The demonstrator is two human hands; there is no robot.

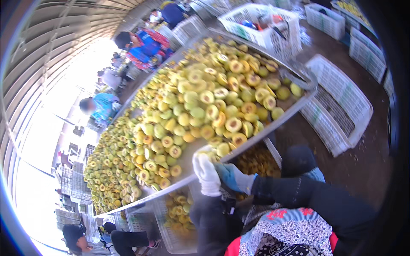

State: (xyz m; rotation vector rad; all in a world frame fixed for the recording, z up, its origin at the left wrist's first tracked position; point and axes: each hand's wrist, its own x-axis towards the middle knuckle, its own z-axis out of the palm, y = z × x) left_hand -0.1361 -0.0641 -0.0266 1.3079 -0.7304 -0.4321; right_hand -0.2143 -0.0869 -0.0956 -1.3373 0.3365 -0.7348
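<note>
At the near edge of a metal table [186, 161] heaped with halved yellow-green stone fruit [200, 102], my two gloved hands meet. My left hand [207, 174], in a white glove, is closed round a yellow-green fruit [208, 152], partly hidden by the fingers. My right hand [235, 176], in a blue-and-white glove, presses against it with curled fingers. What the right hand grips, if anything, is hidden. Many fruit halves show brown stones or hollows.
Below the table edge stand a crate of fruit [175, 217] and a container of brownish pieces [258, 162]. White plastic crates [341, 98] lie to the right. Another white crate [260, 25] holds assorted items at the far end. Several people [147, 47] sit along the left side.
</note>
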